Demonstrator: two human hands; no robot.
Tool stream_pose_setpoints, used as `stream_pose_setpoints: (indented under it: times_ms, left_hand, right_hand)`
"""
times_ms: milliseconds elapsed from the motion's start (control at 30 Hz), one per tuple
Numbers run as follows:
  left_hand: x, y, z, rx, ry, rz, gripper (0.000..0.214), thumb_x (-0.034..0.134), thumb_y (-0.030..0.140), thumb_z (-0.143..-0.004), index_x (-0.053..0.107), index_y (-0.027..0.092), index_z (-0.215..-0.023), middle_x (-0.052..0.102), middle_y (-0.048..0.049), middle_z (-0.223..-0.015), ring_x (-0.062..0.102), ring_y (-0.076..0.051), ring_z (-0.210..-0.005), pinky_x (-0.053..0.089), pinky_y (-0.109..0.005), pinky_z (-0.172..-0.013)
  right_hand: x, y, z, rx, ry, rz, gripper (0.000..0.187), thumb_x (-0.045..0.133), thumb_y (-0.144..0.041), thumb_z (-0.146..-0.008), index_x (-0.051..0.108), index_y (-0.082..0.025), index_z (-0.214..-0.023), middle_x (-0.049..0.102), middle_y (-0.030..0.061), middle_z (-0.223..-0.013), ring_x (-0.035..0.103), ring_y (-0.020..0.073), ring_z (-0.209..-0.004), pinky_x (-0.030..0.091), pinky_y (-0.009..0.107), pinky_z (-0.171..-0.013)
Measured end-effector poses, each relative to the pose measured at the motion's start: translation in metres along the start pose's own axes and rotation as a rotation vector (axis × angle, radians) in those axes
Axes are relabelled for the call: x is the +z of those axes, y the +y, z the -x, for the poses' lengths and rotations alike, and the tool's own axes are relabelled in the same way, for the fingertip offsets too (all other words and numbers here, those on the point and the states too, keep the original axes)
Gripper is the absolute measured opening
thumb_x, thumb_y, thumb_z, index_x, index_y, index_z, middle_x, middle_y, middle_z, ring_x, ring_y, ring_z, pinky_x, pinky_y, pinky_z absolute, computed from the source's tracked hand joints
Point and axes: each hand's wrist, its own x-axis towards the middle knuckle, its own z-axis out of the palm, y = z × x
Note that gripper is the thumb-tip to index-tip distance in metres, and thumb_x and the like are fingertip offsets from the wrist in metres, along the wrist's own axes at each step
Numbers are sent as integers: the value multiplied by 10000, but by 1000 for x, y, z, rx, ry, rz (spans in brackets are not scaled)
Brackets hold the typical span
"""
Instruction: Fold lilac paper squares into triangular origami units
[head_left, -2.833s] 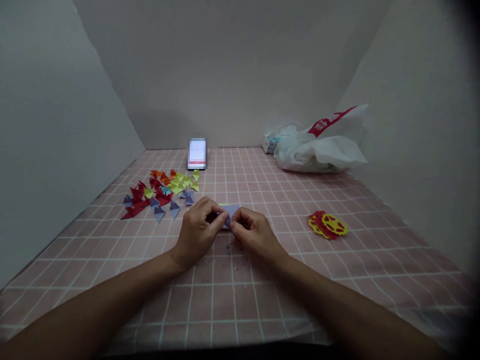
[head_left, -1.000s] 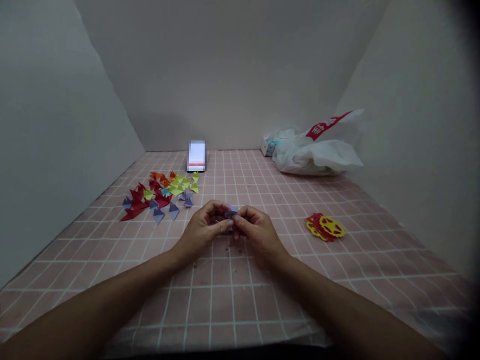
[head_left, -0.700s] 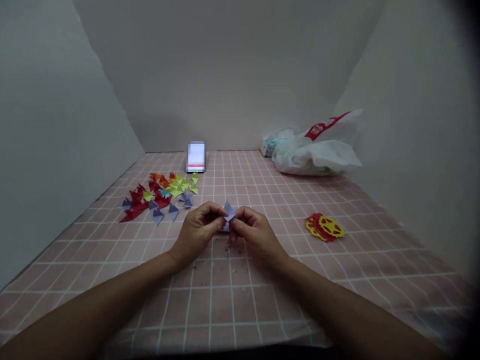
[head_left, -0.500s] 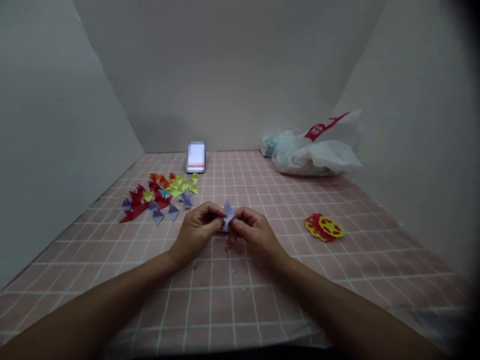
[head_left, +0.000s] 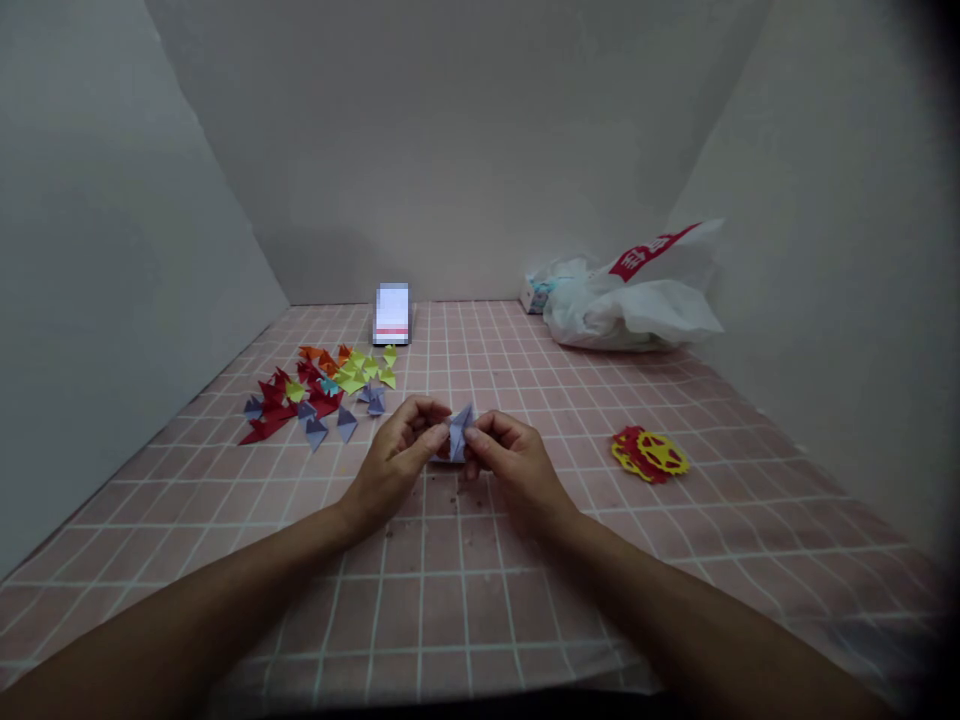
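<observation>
A small piece of folded lilac origami paper (head_left: 460,430) stands between my hands at the middle of the table. My left hand (head_left: 397,448) has its thumb and curled fingers at the paper's left edge. On the other side, my right hand (head_left: 511,455) pinches the paper's right edge between thumb and fingers. Under the paper, between the hands, a flat pale edge shows; what it belongs to is hidden. Several lilac folded pieces (head_left: 346,424) lie to the left, beside red folded pieces (head_left: 270,425) and yellow ones (head_left: 351,377).
A phone (head_left: 392,313) with a lit, blurred screen stands at the back. Back right are a white plastic bag (head_left: 630,315) and a tissue box (head_left: 534,294). Red and yellow gear-shaped pieces (head_left: 660,455) lie to the right. White walls enclose the pink checked tablecloth (head_left: 465,610).
The lilac paper has turned, its point now leaning right with a long fold facing me. My left fingers have loosened and shifted slightly. Everything else on the table is unmoved.
</observation>
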Motion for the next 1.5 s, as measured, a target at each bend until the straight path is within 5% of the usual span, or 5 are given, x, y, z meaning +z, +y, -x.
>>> stream_pose_setpoints:
  times_ms: [267,1067,1367,1500]
  left_hand:
    - [2,0,-1,-200,-57,46,249,690,384,-803,618,149,-761,616,4,-718,597,-133,-671,514,-274,-673]
    - [-2,-3,-3,-118,-159,-76,259,601,368,-876,586,152,-734,561,13,-686,510,-105,-632,418,-235,-615]
    - [-1,-3,-3,-205,-154,-41,290,617,428,-848,564,162,-746,567,20,-643,513,-107,-556,410,-240,-568]
    - [-2,-3,-4,-183,-146,-39,294,600,425,-867,571,157,-750,568,18,-639,514,-104,-563,406,-238,-575]
  right_hand:
    - [0,4,0,-8,-39,21,229,658,-374,-845,582,-190,-733,570,-48,-590,545,94,-492,436,234,-516]
    - [-4,-2,-2,-28,24,70,218,669,-348,-827,568,-191,-714,570,-42,-595,531,101,-539,421,237,-546]
    - [-7,1,-4,-64,37,68,335,579,-435,-906,559,-183,-686,552,-28,-613,525,105,-528,412,250,-545]
    - [-7,-3,-4,-60,1,59,210,640,-355,-844,585,-182,-738,564,-37,-621,528,100,-515,412,244,-538]
